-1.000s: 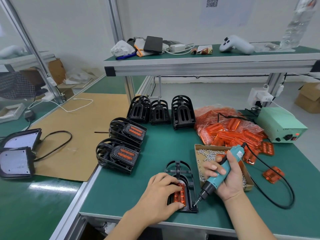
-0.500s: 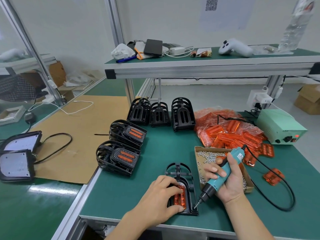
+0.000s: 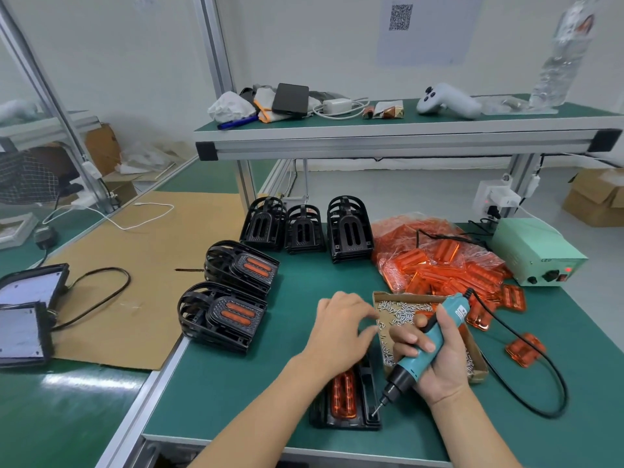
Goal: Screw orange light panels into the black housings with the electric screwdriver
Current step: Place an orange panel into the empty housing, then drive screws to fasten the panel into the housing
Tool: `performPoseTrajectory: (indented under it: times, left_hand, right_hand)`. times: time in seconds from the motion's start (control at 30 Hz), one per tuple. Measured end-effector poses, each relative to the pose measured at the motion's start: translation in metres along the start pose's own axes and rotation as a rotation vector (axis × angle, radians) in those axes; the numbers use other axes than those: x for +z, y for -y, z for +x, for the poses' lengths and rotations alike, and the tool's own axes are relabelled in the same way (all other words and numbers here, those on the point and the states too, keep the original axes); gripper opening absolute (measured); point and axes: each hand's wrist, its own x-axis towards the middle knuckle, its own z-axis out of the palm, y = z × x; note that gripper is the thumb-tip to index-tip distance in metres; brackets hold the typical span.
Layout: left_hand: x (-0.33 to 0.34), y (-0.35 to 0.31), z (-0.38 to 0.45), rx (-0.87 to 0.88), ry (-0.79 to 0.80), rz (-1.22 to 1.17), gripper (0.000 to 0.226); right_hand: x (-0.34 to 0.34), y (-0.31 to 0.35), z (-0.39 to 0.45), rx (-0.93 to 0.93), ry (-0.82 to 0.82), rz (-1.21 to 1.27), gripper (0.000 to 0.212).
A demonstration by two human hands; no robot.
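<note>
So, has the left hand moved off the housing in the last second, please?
Yes. The left hand has lifted off the housing and reached toward the screw box.

Up on the shelf [image 3: 405, 131]: a white controller [image 3: 445, 103], a black box [image 3: 290, 98], a charger [image 3: 336, 105]. On the bench, a green power unit [image 3: 537, 253]. Far left, cardboard [image 3: 141, 265] and two lamp panels [image 3: 23, 312], cable trailing.

wall sheet [image 3: 426, 28]: QR code (not decodable) | electric screwdriver [image 3: 426, 346]: label too small to read
</note>
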Motion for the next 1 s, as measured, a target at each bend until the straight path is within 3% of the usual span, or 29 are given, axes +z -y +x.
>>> performPoseTrajectory:
  times: [0.17,0.3,0.53,0.87,1.0]
  left_hand:
    - [0.023,-0.029,0.049,0.034,0.244,0.512,0.024]
    - [0.040,-0.032,0.061,-0.013,0.363,0.687,0.032]
    - [0.048,-0.025,0.064,-0.010,0.345,0.612,0.029]
    - [0.042,-0.023,0.053,0.049,0.295,0.506,0.005]
    - [0.040,-0.022,0.050,0.059,0.256,0.406,0.015]
  right_hand:
    - [0.000,0.001,-0.001,0.003,0.017,-0.009,0.050]
    - [-0.002,0.003,0.000,0.007,0.011,0.006,0.049]
    - [-0.003,0.002,0.001,0.004,0.004,0.014,0.050]
    - [-0.003,0.002,0.002,0.022,0.025,0.025,0.048]
    - [-0.004,0.002,0.002,0.022,0.029,0.027,0.047]
